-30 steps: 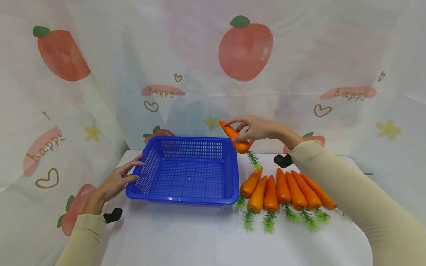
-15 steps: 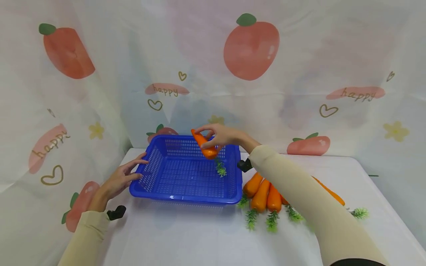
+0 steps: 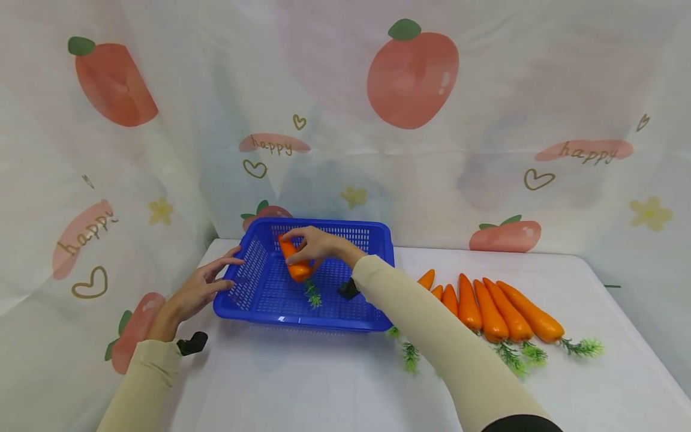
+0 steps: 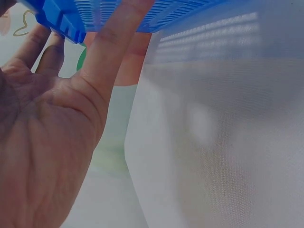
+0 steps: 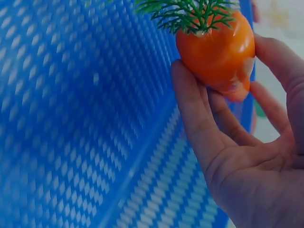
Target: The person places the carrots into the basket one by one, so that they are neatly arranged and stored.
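In the head view a blue plastic basket (image 3: 302,324) with perforated walls stands on the table. My right hand (image 3: 318,245) is inside it, toward the left, and grips an orange carrot (image 3: 299,271) with a green leafy top between thumb and fingers. The carrot's tip points up and back, its leaves forward. In the right wrist view the carrot (image 5: 216,50) shows its thick end, close to the basket's mesh. My left hand (image 3: 197,291) rests on the basket's left rim, fingers extended over the edge. Seen from the left wrist, the thumb (image 4: 107,52) lies against the basket (image 4: 99,14).
Several more carrots (image 3: 488,312) lie in a fanned row to the basket's right, some hidden behind my right sleeve (image 3: 432,336). A white cloth covers the table (image 3: 270,390). A printed curtain (image 3: 335,72) hangs behind and at the left.
My right hand has carried the carrot leftward over the basket's right rim and down inside it. The left hand has stayed on the left rim. The view has shifted slightly.
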`<state>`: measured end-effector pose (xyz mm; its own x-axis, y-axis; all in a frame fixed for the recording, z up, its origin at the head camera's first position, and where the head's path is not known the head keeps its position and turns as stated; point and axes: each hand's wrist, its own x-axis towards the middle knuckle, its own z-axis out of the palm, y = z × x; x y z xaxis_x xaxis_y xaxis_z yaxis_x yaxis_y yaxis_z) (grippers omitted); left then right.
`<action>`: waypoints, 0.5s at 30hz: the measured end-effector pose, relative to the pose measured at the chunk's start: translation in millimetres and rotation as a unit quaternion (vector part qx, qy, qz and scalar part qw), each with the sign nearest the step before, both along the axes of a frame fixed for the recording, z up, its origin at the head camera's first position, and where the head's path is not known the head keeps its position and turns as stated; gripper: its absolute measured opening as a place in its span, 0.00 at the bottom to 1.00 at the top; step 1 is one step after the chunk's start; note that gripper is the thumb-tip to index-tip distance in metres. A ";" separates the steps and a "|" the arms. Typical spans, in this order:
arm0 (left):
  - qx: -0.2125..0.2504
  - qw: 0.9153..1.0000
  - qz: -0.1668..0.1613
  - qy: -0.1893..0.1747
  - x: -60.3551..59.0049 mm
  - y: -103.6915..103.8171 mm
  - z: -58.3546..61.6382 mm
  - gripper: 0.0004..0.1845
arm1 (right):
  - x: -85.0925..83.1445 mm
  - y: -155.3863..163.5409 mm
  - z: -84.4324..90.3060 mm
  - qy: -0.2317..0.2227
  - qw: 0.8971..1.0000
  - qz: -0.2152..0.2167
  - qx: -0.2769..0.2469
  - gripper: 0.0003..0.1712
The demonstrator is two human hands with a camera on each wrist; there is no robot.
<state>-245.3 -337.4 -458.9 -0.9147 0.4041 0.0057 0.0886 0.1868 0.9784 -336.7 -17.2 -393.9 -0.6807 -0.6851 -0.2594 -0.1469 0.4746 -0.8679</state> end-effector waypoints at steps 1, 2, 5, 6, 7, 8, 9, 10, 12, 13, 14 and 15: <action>-0.001 1.000 0.000 0.001 -0.3 0.1 0.2 0.27 | 0.7 -5.4 -3.5 -0.004 1.000 -0.004 -0.002 0.37; -0.003 1.000 0.000 0.002 -0.6 0.2 0.4 0.28 | 1.4 -10.6 -6.8 -0.008 1.000 -0.009 -0.004 0.37; -0.006 1.000 -0.001 0.007 -1.4 0.1 0.7 0.28 | 3.4 -24.1 -16.8 -0.015 0.999 -0.026 -0.011 0.37; -0.007 1.000 -0.002 0.008 -1.4 0.1 1.0 0.28 | 4.4 -27.8 -19.6 -0.015 0.999 -0.032 -0.012 0.37; -0.006 1.000 -0.002 0.008 -1.3 0.5 1.3 0.27 | 4.7 -31.3 -23.1 -0.017 0.999 -0.037 -0.013 0.37; -0.006 1.000 -0.003 0.009 -1.4 0.5 1.5 0.27 | 5.1 -34.3 -26.3 -0.018 0.999 -0.043 -0.012 0.37; -0.004 1.000 -0.004 0.008 -1.2 0.8 1.8 0.27 | 5.6 -37.2 -29.1 -0.019 0.999 -0.048 -0.010 0.37; -0.003 1.000 -0.005 0.007 -1.0 1.0 2.1 0.27 | 5.9 -39.6 -32.0 -0.021 0.998 -0.053 -0.008 0.37; 0.001 1.000 -0.007 0.003 -0.7 1.3 2.4 0.27 | 7.5 -44.3 -36.7 -0.022 0.998 -0.062 -0.003 0.36; 0.003 1.000 -0.007 0.002 -0.7 1.1 2.2 0.28 | 8.4 -46.4 -38.8 -0.021 0.998 -0.067 0.000 0.36; 0.004 1.000 -0.008 0.001 -0.6 1.0 2.1 0.28 | 9.7 -48.3 -40.0 -0.021 0.997 -0.070 0.003 0.36; 0.006 1.000 -0.008 0.000 -0.4 0.9 2.0 0.28 | 10.7 -50.4 -41.3 -0.022 0.997 -0.074 0.005 0.36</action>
<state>-245.7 -336.5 -456.8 -0.9078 0.4194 0.0108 0.0915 0.1729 0.9807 -326.0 -67.6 -435.3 -0.7627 -0.5748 -0.2965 -0.0368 0.4964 -0.8673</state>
